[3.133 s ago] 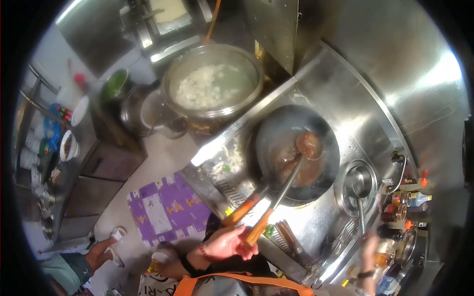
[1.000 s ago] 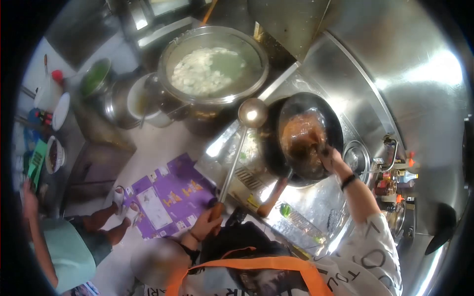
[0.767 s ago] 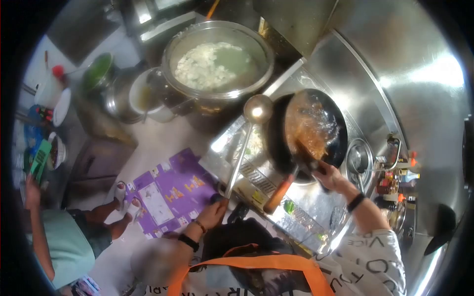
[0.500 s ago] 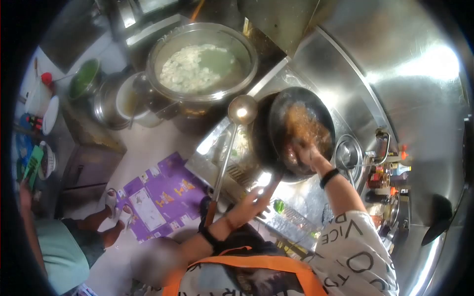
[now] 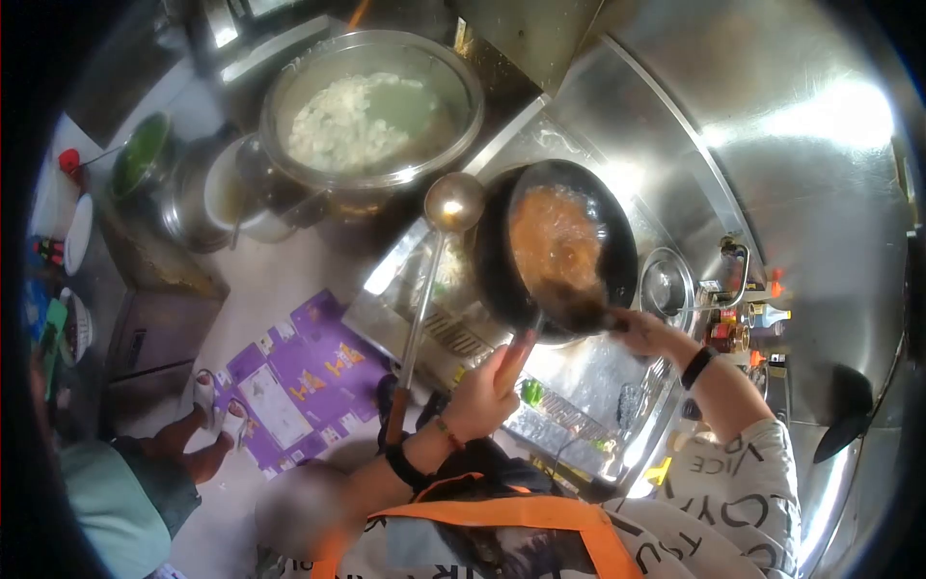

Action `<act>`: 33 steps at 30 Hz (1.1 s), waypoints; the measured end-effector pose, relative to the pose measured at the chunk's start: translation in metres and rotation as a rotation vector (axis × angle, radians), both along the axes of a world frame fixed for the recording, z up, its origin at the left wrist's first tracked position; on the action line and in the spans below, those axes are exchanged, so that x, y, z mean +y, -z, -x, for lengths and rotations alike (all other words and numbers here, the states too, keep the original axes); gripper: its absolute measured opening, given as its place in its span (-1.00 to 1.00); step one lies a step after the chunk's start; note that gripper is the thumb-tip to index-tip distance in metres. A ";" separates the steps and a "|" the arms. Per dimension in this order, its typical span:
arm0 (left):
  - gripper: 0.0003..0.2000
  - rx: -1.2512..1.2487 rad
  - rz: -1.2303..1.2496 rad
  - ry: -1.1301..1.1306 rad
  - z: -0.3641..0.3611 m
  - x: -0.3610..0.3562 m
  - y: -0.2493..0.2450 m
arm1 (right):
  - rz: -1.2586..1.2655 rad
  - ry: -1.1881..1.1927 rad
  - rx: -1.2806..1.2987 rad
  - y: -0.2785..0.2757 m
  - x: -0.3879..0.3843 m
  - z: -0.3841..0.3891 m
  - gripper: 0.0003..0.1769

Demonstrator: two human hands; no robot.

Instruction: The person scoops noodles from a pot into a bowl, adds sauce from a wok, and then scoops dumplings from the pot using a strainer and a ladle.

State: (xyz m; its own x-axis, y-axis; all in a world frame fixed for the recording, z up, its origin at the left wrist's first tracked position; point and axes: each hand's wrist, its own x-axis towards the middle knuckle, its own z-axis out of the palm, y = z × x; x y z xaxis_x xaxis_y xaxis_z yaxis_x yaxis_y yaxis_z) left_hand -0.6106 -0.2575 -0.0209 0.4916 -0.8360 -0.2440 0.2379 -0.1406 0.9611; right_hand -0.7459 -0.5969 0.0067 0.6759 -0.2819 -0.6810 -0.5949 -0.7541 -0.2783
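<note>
A black wok (image 5: 617,217), tilted, holds bubbling orange-brown liquid (image 5: 555,241). My left hand (image 5: 482,398) is closed around the wok's handle (image 5: 518,362). At the wok's near right rim, my right hand (image 5: 644,333) is closed on a dark, blurred wok brush (image 5: 571,304), whose bristle end lies in the liquid. To the left of the wok rests a long-handled ladle (image 5: 453,203), its wooden handle end near my left forearm.
A large pot (image 5: 468,125) of cloudy liquid with pale pieces stands at upper left. Right of the wok are a metal strainer (image 5: 666,285), a bent tap (image 5: 738,261) and several sauce bottles (image 5: 767,316). Another person (image 5: 106,492) stands at left beside flattened purple cardboard (image 5: 309,381).
My right hand has drawn back from inside the wok to its right rim, bringing the brush into view. My left hand's fingers, stretched out before, now wrap the handle.
</note>
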 end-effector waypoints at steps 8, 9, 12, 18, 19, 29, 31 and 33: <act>-0.41 -0.073 -0.015 0.042 -0.003 0.010 0.010 | -0.045 0.055 -0.175 0.017 0.033 -0.055 -0.36; -0.40 -0.033 -0.017 0.052 -0.004 0.017 0.002 | -0.027 0.077 -0.030 -0.016 0.039 -0.045 -0.36; -0.39 -0.047 -0.007 -0.009 0.007 0.015 0.008 | 0.027 0.293 0.204 -0.044 0.033 -0.071 -0.43; -0.38 -0.180 -0.015 0.029 0.004 0.012 0.012 | -0.169 0.551 0.015 -0.033 0.066 -0.130 -0.43; -0.37 -0.149 -0.013 0.025 0.003 0.012 0.010 | -0.019 0.482 0.165 -0.054 0.094 -0.128 -0.43; -0.43 -0.230 0.025 -0.043 -0.005 0.012 0.004 | 0.820 -0.168 0.043 -0.015 -0.069 -0.076 -0.52; -0.43 -0.218 0.034 -0.049 -0.006 0.008 0.006 | 0.693 -0.164 -0.081 0.039 -0.060 -0.082 -0.41; -0.41 -0.150 0.034 -0.009 -0.007 0.012 0.005 | 0.456 -0.163 -0.226 0.048 -0.039 -0.053 -0.32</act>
State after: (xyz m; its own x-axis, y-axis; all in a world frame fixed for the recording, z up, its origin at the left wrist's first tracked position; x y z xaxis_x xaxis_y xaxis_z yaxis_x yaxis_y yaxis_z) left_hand -0.6041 -0.2452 -0.0255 0.5279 -0.8379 -0.1388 0.0925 -0.1057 0.9901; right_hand -0.6927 -0.6354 -0.0412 0.8512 -0.3944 -0.3462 -0.4232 -0.9060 -0.0086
